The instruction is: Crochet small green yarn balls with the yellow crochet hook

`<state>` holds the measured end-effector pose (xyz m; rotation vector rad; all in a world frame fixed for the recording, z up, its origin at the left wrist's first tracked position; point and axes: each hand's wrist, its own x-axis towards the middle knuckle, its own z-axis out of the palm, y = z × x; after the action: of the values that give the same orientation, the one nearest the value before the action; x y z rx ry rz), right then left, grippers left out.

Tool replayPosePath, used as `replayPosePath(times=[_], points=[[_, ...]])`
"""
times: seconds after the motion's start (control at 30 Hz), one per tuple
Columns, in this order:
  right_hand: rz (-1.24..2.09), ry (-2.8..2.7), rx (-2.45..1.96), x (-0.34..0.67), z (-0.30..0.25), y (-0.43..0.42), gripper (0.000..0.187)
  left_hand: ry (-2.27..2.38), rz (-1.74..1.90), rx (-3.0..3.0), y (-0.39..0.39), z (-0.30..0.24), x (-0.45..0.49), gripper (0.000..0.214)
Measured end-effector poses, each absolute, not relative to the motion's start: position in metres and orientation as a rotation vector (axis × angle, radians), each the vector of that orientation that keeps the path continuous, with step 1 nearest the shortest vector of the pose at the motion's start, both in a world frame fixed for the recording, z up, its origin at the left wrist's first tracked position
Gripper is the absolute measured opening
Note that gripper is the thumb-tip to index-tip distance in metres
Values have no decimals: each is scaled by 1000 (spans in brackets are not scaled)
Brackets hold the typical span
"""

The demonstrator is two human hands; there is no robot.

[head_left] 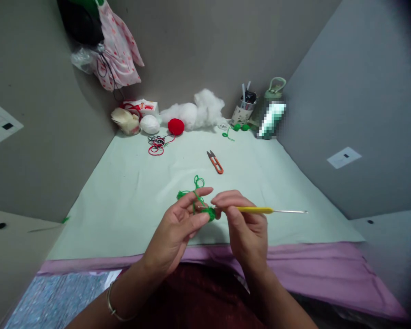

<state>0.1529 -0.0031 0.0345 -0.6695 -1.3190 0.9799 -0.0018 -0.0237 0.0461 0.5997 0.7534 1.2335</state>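
My left hand [178,228] pinches a small green crochet piece [210,214] between thumb and fingers. Green yarn [196,188] runs from it over my forefinger and loops onto the pale green table [130,192]. My right hand [241,224] is closed on a crochet hook with a yellow handle [256,210]. Its hook end sits in the green piece and its metal tail points right. Both hands hover just above the table's near edge.
Orange-handled thread snips [215,162] lie beyond the hands. At the back are a red yarn ball [176,126], a white yarn ball [150,124], white stuffing [200,112], tangled red thread [156,145], a cup of tools [243,109] and small green pieces [239,127]. Grey walls close both sides.
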Motion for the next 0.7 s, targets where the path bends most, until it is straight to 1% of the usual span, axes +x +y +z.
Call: replayPosePath(times=[0.1, 0.17, 0.23, 0.3, 0.37, 0.43, 0.53, 0.63, 0.7], points=[[834, -1433, -742, 151, 31, -5, 23, 802, 1290, 677, -25, 43, 3, 43], [595, -1580, -800, 151, 29, -9, 27, 815, 1314, 659, -24, 41, 5, 45], [317, -1721, -815, 152, 27, -13, 35, 789, 1262, 586, -22, 41, 4, 46], [205, -1756, -802, 154, 28, -15, 39, 728, 1179, 484, -19, 42, 2, 45], [324, -1662, -813, 156, 30, -13, 34, 678, 1134, 408, -16, 43, -2, 41], [565, -1501, -814, 157, 33, -10, 27, 682, 1156, 406, -15, 43, -4, 36], [867, -1362, -745, 155, 33, -4, 21, 725, 1224, 523, -19, 42, -3, 36], [962, -1363, -732, 153, 31, -2, 19, 745, 1219, 616, -23, 42, 0, 36], [978, -1352, -739, 152, 29, -2, 19, 760, 1199, 623, -25, 42, 2, 41]])
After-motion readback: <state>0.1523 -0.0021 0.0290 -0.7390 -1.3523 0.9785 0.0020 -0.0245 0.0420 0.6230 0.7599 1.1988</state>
